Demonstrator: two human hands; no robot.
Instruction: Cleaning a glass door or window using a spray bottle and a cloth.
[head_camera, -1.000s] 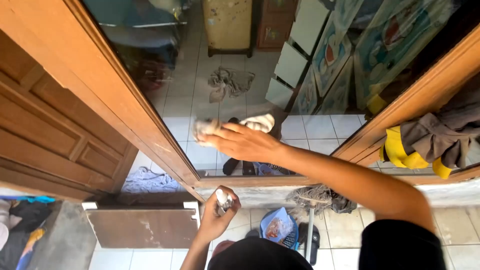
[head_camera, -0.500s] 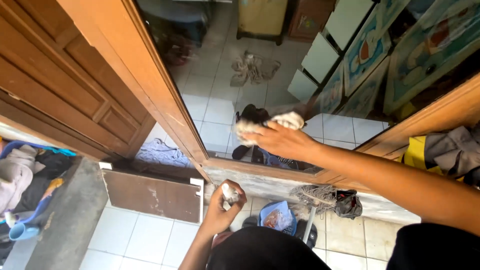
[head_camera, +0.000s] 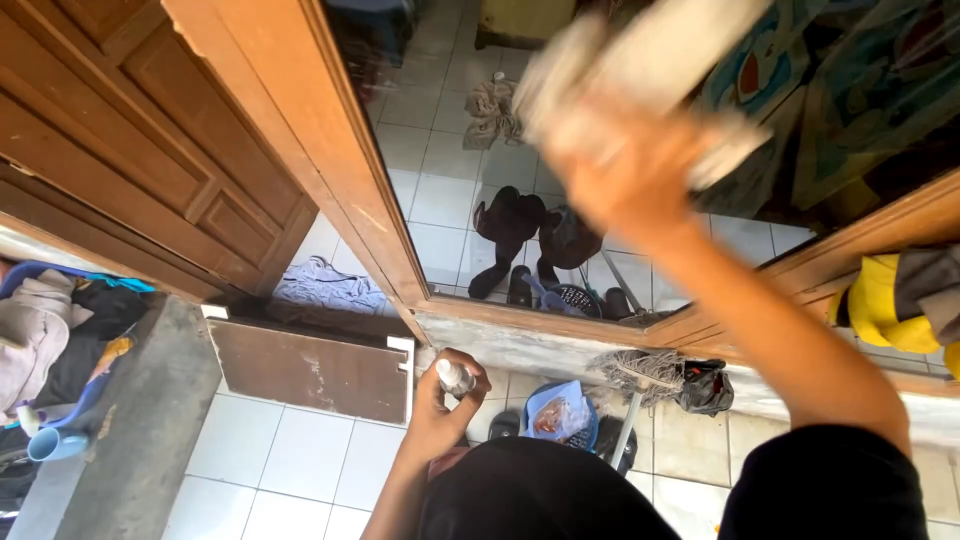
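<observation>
Cloth (head_camera: 640, 75) on the window glass (head_camera: 450, 150), wiping step
My right hand (head_camera: 625, 175) grips it, blurred; my left hand (head_camera: 440, 400) clasps a spray bottle (head_camera: 455, 377); more spray likely follows.

Glossy glass pane (head_camera: 450, 150), wooden frame (head_camera: 330, 170), cloth rag (head_camera: 640, 70)

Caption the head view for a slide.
Right hand wipes wood-framed glass pane with blurred white cloth; left hand holds small spray bottle.

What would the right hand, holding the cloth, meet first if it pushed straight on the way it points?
Most likely the glass pane in the wooden frame. The right hand and its pale cloth are motion-blurred, so whether they already touch the glass cannot be told.
</observation>
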